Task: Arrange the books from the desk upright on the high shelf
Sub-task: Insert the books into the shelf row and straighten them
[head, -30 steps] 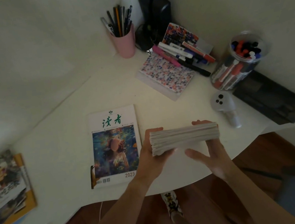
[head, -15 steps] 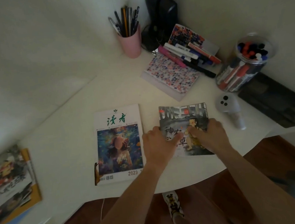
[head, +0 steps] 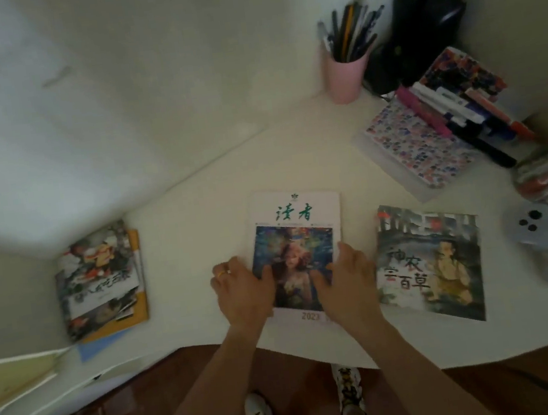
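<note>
Half a second ago both hands were laid on the picture book [head: 431, 260]. Now they have been moved left onto the magazine [head: 298, 235]. The picture book has been let go and is left flat on the desk [head: 195, 196], just right of the magazine. A second ago it was held up off the desk on its edge between the two hands.

The left hand [head: 243, 288] is laid on the magazine's left edge, and the right hand [head: 348, 277] on its right side. The fingers of both are bent a little over the cover. It cannot be told if the magazine is gripped or only pressed. It is still flat on the desk. A yellow ring is worn on the left hand.

A stack of books [head: 101, 285] is seen more fully now, at the left of the desk.

Green writing, 读者, is printed at the top of the magazine, and "2023" at the bottom, partly blurred. On the picture book, 神农 and 百草 can be read beside a drawn figure.

A pink pen cup [head: 344, 76] and a dotted notebook [head: 417, 146] are found at the back right.
</note>
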`<state>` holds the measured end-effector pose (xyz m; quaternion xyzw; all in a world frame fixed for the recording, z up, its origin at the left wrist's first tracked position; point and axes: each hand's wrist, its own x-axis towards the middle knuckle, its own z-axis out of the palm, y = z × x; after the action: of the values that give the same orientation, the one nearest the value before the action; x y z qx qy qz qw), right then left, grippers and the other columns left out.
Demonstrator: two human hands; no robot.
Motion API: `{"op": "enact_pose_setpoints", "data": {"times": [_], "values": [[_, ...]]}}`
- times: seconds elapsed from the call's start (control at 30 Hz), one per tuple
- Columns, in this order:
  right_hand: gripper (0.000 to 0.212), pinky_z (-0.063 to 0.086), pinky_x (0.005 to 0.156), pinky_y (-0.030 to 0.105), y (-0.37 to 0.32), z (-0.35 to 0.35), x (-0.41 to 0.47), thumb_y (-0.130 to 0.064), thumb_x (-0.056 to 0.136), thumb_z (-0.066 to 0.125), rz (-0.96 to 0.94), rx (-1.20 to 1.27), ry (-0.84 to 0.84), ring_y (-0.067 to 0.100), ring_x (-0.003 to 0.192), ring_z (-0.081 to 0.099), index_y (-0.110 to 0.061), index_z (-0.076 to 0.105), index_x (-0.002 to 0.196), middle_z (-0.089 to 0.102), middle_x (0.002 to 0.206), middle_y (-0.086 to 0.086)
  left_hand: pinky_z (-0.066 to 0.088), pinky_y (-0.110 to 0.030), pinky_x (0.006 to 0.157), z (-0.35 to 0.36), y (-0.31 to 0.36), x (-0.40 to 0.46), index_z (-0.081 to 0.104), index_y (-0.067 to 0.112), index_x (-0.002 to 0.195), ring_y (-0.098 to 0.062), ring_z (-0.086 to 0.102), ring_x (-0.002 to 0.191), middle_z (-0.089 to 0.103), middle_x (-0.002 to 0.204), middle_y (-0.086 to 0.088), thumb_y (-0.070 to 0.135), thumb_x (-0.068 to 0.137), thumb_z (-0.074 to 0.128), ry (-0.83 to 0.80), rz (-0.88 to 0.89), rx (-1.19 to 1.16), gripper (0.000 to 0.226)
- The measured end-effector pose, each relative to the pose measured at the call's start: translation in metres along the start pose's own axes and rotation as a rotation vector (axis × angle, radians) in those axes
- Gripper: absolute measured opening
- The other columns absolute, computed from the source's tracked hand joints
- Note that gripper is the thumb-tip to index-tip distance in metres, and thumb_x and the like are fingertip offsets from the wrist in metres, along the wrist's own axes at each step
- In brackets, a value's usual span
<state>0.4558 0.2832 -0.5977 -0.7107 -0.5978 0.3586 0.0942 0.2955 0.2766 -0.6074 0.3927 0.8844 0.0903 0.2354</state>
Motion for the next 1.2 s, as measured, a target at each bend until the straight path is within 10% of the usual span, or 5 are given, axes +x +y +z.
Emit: {"op": "enact_pose_setpoints", "data": {"times": [0.23, 0.4, 0.67, 1.0, 1.2], "values": [[0.068, 0.047, 0.1, 0.051, -0.006, 0.02, 0.022, -0.043, 0.095, 0.064, 0.221, 0.017, 0.039, 0.045, 0.123, 0.047, -0.003, 0.038, 0.142, 0.045, 0.135, 0.028, 0.053, -0.043, 0.095, 0.004, -0.014, 0.025, 0.055, 0.011, 0.125, -0.031, 0.061, 0.111, 0.06, 0.117, -0.01, 0.043, 0.088, 0.075, -0.232, -0.086, -0.355, 0.053], [0.068, 0.054, 0.09, 0.053, -0.005, 0.031, 0.029, -0.052, 0.085, 0.073, 0.257, 0.141, -0.01, 0.042, 0.107, 0.059, -0.007, 0.049, 0.131, 0.056, 0.124, 0.021, 0.044, -0.009, 0.068, -0.017, -0.028, 0.014, 0.053, 0.019, 0.108, -0.011, 0.059, 0.087, 0.058, 0.091, 0.012, 0.021, 0.101, 0.064, -0.22, 0.159, -0.575, 0.013], [0.043, 0.06, 0.085, 0.04, -0.054, -0.015, 0.03, -0.005, 0.086, 0.076, -0.012, 0.923, -0.169, 0.02, 0.102, 0.073, -0.016, 0.065, 0.126, 0.075, 0.114, 0.0, 0.057, -0.055, 0.096, -0.079, -0.059, 0.005, 0.058, 0.01, 0.128, -0.031, 0.068, 0.116, 0.07, 0.123, -0.014, 0.009, 0.1, 0.065, -0.325, 0.282, -1.028, 0.029], [0.043, 0.056, 0.091, 0.045, -0.081, -0.008, 0.013, 0.017, 0.084, 0.067, -0.211, 0.917, -0.131, 0.017, 0.098, 0.071, -0.021, 0.069, 0.103, 0.077, 0.094, -0.007, 0.052, -0.026, 0.096, -0.077, -0.071, 0.019, 0.066, 0.019, 0.11, -0.014, 0.064, 0.112, 0.069, 0.11, 0.0, -0.01, 0.095, 0.061, -0.211, 0.213, -1.033, 0.033], [0.04, 0.055, 0.067, 0.012, -0.084, -0.005, 0.018, 0.014, 0.085, 0.066, -0.195, 0.863, -0.188, -0.002, 0.081, 0.071, -0.019, 0.068, 0.107, 0.077, 0.085, -0.018, 0.055, -0.036, 0.102, -0.072, -0.065, 0.026, 0.063, 0.014, 0.135, -0.02, 0.066, 0.12, 0.071, 0.127, -0.005, 0.003, 0.095, 0.069, -0.193, 0.17, -1.033, 0.042]]}}
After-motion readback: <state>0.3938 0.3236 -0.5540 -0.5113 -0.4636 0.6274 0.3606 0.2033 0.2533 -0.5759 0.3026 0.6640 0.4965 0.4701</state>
